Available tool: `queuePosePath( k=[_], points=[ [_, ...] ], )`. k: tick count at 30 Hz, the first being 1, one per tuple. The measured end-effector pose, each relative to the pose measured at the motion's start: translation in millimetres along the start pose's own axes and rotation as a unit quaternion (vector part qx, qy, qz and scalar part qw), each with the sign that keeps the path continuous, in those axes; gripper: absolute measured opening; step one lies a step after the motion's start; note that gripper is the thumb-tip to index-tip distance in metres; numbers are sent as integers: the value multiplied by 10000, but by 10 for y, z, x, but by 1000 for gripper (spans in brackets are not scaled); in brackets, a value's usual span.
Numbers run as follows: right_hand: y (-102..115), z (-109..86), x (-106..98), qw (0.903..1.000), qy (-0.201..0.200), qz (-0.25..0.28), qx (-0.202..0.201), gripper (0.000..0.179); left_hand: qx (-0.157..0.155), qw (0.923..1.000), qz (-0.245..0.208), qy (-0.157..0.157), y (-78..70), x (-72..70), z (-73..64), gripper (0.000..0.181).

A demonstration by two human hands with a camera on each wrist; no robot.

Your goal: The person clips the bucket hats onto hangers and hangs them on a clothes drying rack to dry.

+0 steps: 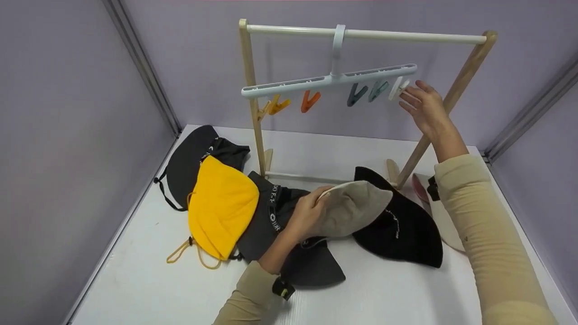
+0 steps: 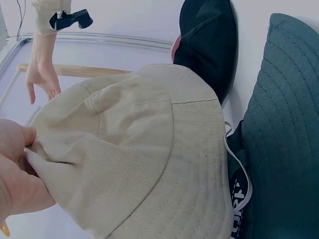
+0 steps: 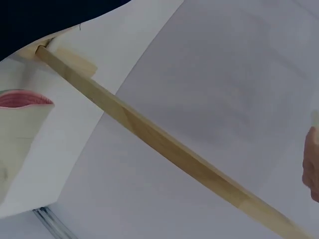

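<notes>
A beige bucket hat (image 1: 354, 207) is held up by my left hand (image 1: 309, 212), which pinches its edge between thumb and fingers. The left wrist view shows the hat's crown creased in that grip, with a thin white cord (image 2: 244, 191) hanging beside its stitched brim. Up at the hanger, my right hand (image 1: 424, 106) has its fingers spread and loosely extended, fingertips right at the white clip (image 1: 397, 88). That clip is at the right end of the pale blue hanger (image 1: 311, 83), which hangs tilted from the rack's white rod (image 1: 406, 35).
Orange (image 1: 309, 101), yellow (image 1: 278, 105) and blue-grey clips (image 1: 356, 95) hang along the hanger. Below lie a yellow hat (image 1: 221, 203), dark grey hats (image 1: 311, 268), a black hat (image 1: 402, 225) and a pale hat with pink lining (image 1: 447, 225). The rack's wooden leg (image 1: 467, 72) stands beside my right hand.
</notes>
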State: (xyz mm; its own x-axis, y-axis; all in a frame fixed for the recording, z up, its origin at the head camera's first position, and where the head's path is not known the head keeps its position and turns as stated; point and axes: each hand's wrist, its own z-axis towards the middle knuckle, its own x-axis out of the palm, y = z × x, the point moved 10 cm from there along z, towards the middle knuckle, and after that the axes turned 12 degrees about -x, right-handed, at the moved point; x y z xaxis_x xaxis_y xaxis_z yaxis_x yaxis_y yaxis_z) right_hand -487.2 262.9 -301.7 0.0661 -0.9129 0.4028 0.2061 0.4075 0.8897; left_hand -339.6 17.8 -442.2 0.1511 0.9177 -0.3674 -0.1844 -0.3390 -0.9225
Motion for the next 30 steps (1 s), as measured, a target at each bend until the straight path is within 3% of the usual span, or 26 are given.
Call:
queuePosePath(
  k=[3,7,13,21,30],
  points=[
    [-3,-46,-54,9994,-117,310,-34,67,-8,10000,57,-14,3,-2,-8,29],
    [-71,-118,-88,9994,-42,278,-177,49,-60,9999,67,-91,19,-28,-12,29],
    [-173,-226,-117,9965,31,686,-472,29,-78,9999,-13,-102,27,-48,-6,28],
    [-172,-380,-152,9895,336,1261,-617,19,-34,9998,-65,-157,33,-59,3,26],
    [-95,-599,-323,9871,359,1158,-1049,12,-86,9995,179,-241,40,-44,36,32]
  ],
)
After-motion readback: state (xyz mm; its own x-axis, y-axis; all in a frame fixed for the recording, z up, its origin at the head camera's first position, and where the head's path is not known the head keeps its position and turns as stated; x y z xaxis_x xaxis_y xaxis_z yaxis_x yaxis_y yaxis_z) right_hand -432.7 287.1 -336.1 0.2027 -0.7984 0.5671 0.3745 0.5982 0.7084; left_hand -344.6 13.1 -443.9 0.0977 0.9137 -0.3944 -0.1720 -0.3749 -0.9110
